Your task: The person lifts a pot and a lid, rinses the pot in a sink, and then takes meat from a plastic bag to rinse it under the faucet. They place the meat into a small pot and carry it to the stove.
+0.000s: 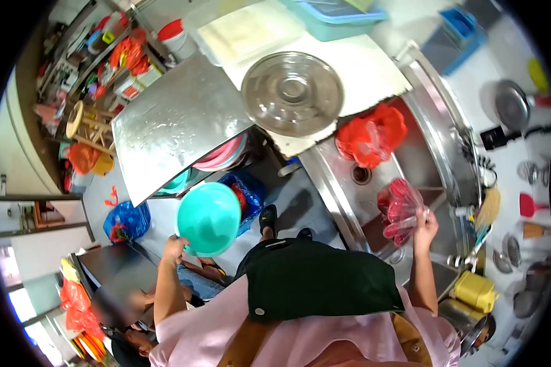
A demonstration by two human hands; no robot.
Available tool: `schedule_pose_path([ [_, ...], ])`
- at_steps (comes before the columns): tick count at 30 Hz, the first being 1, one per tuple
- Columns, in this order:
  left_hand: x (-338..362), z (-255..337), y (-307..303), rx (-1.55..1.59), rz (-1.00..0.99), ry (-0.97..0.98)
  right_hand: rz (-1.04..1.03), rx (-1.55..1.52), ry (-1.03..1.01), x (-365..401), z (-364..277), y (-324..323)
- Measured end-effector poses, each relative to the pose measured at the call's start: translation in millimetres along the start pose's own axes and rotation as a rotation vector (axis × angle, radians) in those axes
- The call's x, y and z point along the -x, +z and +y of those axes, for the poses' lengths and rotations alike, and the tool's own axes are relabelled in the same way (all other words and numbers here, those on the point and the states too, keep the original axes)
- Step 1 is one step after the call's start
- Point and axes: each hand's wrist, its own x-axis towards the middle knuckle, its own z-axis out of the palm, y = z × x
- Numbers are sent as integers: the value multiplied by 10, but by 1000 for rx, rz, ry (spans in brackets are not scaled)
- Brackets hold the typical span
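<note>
My left hand [176,249] is closed on the rim of a round turquoise plastic basin [208,219], held out to the left above the floor; nothing shows inside it. Over the steel sink [333,196] on the other side, my right hand [427,227] grips the gathered end of a clear plastic bag [415,205]. Red, elongated pieces fill the bag, but their kind cannot be made out. A crumpled red plastic bag [372,136] lies in the sink beside the drain [361,175].
A glass lid [292,93] rests on the white board [373,73]. The wet steel table [177,116] stands ahead left, with stacked basins [223,154] below. Blue bags [127,221] sit on the floor. Another person [128,312] is close by at lower left.
</note>
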Motion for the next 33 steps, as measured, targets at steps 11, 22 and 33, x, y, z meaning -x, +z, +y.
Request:
schedule_pose_path([
  [11,1916,2462,2010,-51,-585,843,-114,-91,-482,-585,-1836,-536],
  [22,1941,3375,2743,149,-847,929,-323,264,-482,-1419,-1465,67],
  [33,1095,4598,3044,334,-799,716,-98,289,-466,-1799,-1085,210],
])
